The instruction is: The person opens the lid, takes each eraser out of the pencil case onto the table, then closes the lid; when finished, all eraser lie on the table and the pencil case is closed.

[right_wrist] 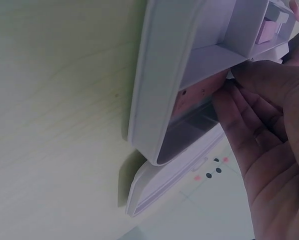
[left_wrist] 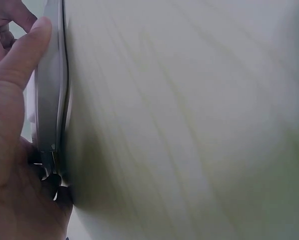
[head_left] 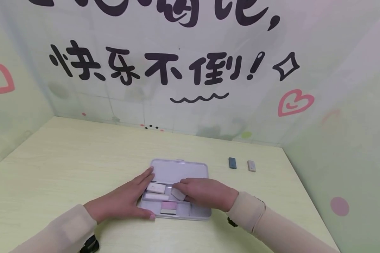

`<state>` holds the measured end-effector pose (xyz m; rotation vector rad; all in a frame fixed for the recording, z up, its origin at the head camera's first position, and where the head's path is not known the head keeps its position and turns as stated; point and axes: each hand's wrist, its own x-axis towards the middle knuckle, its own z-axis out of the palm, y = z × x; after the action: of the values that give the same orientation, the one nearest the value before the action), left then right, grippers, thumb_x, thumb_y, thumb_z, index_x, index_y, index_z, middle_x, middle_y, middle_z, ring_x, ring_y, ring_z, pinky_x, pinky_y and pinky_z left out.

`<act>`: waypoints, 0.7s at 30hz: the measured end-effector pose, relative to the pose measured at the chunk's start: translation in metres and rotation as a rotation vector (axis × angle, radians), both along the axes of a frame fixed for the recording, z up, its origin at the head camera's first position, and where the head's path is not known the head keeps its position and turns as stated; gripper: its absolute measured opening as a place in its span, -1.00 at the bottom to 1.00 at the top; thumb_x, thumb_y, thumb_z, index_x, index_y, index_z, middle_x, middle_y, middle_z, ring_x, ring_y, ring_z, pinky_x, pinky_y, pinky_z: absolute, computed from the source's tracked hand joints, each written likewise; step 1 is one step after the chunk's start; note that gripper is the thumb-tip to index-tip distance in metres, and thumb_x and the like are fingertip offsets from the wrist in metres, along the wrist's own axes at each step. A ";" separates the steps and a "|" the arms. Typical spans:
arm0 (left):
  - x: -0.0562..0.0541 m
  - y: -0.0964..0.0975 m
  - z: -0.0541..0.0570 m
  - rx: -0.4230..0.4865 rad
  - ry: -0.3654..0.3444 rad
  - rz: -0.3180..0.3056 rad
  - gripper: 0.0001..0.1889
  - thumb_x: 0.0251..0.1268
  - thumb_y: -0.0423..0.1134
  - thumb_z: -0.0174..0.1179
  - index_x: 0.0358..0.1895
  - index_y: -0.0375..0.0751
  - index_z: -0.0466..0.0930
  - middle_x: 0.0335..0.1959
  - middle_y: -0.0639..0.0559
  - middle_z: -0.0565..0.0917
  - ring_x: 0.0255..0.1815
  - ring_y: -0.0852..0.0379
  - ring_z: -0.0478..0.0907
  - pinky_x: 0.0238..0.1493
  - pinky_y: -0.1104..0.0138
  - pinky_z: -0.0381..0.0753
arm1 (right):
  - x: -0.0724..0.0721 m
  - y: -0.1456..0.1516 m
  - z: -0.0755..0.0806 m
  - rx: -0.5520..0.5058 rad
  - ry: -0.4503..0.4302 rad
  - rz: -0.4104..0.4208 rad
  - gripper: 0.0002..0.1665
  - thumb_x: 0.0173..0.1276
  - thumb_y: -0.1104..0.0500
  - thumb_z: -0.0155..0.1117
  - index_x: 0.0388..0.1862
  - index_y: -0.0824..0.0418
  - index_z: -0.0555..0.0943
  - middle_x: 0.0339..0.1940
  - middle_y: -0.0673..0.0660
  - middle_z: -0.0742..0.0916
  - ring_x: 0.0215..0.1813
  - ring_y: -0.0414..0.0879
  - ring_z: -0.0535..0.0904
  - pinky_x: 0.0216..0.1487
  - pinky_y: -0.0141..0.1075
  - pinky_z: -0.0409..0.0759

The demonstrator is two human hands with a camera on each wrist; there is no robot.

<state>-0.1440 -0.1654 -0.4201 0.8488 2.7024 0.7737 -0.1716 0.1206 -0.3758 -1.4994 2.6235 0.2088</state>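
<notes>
A flat pale lilac plastic case (head_left: pixel 200 213) lies with its lid (head_left: pixel 179 169) folded back. My left hand (head_left: pixel 121 200) holds the case's left end, thumb at the front edge and fingers near the hinge; in the left wrist view the thumb (left_wrist: pixel 27 50) lies along its side wall. My right hand (head_left: pixel 206 193) reaches into the right part of the case and pinches a pale block-shaped eraser (head_left: pixel 178 194), partly hidden by the fingers. White erasers (head_left: pixel 156 188) sit in the upper left compartment. A pink and cream eraser (head_left: pixel 169 207) lies in the front compartment.
Right of the case, a dark blue eraser (head_left: pixel 232 163) and a pale one (head_left: pixel 251 166) lie on the light wooden table (head_left: pixel 92 151). A printed wall (head_left: pixel 139 105) stands behind the table, with side walls left and right.
</notes>
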 end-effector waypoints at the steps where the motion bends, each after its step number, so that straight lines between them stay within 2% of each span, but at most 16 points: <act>1: 0.000 0.000 0.000 0.002 0.004 -0.003 0.35 0.03 0.47 0.43 0.64 -0.47 0.06 0.75 -0.29 -0.03 0.67 -0.36 0.18 0.55 -0.22 0.35 | 0.000 0.000 0.000 -0.010 -0.014 -0.007 -0.59 0.59 0.15 0.25 0.36 0.13 0.57 0.04 -0.03 0.80 0.01 -0.31 0.71 0.13 -0.46 0.70; 9: 0.001 0.002 0.001 0.004 -0.018 -0.003 0.36 0.02 0.47 0.44 0.65 -0.45 0.04 0.76 -0.27 -0.05 0.68 -0.35 0.16 0.56 -0.22 0.33 | -0.003 0.000 0.000 -0.086 -0.111 -0.047 -0.74 0.57 0.22 0.24 0.18 0.11 0.59 -0.28 -0.11 0.71 -0.29 -0.34 0.49 -0.13 -0.56 0.57; 13: 0.001 0.001 0.002 0.006 -0.010 -0.008 0.36 0.02 0.46 0.45 0.64 -0.46 0.04 0.75 -0.30 -0.04 0.67 -0.38 0.16 0.55 -0.23 0.33 | -0.007 0.003 0.004 -0.147 -0.185 -0.100 -0.62 0.49 0.24 0.34 0.25 0.14 0.59 -0.32 -0.10 0.67 -0.31 -0.33 0.46 -0.20 -0.57 0.52; 16: 0.001 0.001 0.002 0.011 -0.023 0.000 0.36 0.01 0.46 0.45 0.65 -0.45 0.03 0.76 -0.28 -0.06 0.69 -0.37 0.14 0.57 -0.23 0.31 | -0.010 0.008 0.009 -0.229 -0.269 -0.175 -0.50 0.44 0.25 0.40 0.33 0.16 0.57 -0.26 -0.08 0.70 -0.25 -0.32 0.51 -0.16 -0.53 0.58; 21: 0.001 0.000 0.001 0.009 -0.026 0.007 0.37 0.01 0.47 0.45 0.65 -0.44 0.03 0.76 -0.27 -0.06 0.70 -0.35 0.13 0.58 -0.23 0.29 | -0.020 0.025 0.015 -0.427 -0.393 -0.285 -0.43 0.41 0.27 0.45 0.37 0.17 0.54 -0.17 -0.07 0.75 -0.13 -0.29 0.62 0.01 -0.39 0.72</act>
<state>-0.1432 -0.1651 -0.4188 0.8259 2.6827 0.7931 -0.1916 0.1457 -0.3610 -1.0845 2.5994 -0.6390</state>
